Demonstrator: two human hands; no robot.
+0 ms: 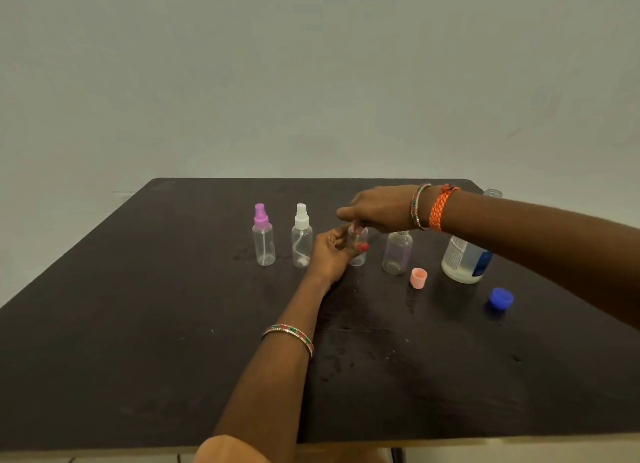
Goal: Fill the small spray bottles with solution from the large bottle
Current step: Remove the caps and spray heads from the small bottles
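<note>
Left hand (332, 251): wraps the third small bottle (357, 251) at frame centre, likely steadying it.
Right hand (377, 210): pinches that bottle's pink sprayer top (356, 227) from above, seemingly twisting it.
Open small bottle (397, 253): uncapped just right, apparently awaiting solution; pink cap (418, 277) beside it.
Large bottle (465, 260): right of centre, open, blue cap (500, 298) nearby.
Capped sprayers: purple-topped bottle (264, 235), white-topped bottle (301, 236), left of centre.
Surface: dark table (138, 324), wet spots.
Room: plain pale wall (311, 64).

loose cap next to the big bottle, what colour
Blue cap, seen in the head view, lying on the table right of the large bottle.
</note>
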